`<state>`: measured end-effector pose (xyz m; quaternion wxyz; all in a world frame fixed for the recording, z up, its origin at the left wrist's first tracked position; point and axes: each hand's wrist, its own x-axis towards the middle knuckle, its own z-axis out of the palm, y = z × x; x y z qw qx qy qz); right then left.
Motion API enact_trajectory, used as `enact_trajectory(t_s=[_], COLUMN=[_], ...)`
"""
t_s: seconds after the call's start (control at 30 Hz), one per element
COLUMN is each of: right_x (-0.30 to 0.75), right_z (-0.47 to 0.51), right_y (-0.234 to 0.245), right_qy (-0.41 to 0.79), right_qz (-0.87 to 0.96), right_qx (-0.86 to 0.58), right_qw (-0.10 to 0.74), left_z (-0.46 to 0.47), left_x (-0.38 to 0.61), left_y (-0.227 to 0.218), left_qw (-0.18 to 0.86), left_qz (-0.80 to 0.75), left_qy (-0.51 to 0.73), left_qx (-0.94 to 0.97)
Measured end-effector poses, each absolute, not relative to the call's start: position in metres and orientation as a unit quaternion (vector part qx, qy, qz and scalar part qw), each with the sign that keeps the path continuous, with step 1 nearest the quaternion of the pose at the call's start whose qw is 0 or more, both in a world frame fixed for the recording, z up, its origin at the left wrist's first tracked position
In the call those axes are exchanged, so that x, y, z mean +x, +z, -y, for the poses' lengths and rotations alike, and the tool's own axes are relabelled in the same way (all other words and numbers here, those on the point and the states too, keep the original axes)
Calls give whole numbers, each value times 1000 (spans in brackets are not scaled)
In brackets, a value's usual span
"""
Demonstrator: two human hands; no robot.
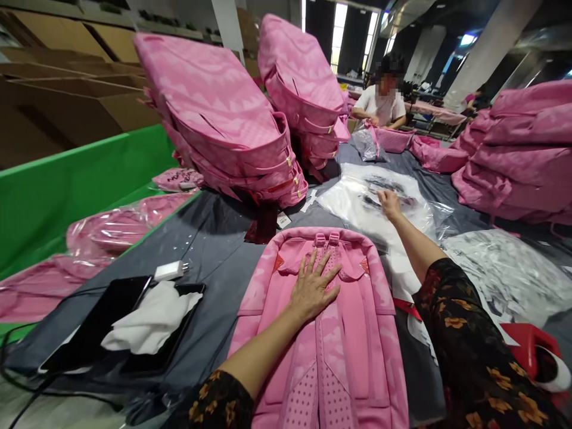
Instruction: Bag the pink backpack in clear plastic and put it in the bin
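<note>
A pink backpack (357,333) lies straps-up on the grey table (214,250) right in front of me. My left hand (313,286) rests flat on its upper back panel with the fingers spread. My right hand (389,204) reaches further out and touches a pile of clear plastic bags (357,196); its fingers look curled onto the top bag, and whether they pinch it is unclear.
Two tall stacks of pink backpacks (223,119) (304,83) stand behind, and more are heaped at right (522,161). Bagged backpacks (111,229) lie at left by a green surface (67,190). Dark tablets with a white cloth (152,319), a charger (170,271). A seated person (382,101) works opposite.
</note>
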<state>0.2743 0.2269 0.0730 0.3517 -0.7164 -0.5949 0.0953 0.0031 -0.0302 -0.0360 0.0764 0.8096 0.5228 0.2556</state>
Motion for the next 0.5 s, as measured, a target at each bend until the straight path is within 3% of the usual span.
enact_trajectory(t_s=[0.13, 0.27, 0.37, 0.5], right_x=[230, 189, 167, 152], right_z=[-167, -87, -34, 17], right_y=[120, 139, 138, 127], right_qy=[145, 239, 282, 224], right_qz=[693, 721, 739, 771], right_qx=[-570, -463, -430, -437], right_qw=[417, 457, 437, 406], left_z=[30, 30, 31, 41], left_x=[5, 26, 45, 46], left_y=[-29, 1, 34, 65], left_qw=[174, 414, 578, 728], left_qz=[-485, -438, -377, -282], left_qy=[337, 482, 576, 615], left_qx=[788, 636, 439, 110])
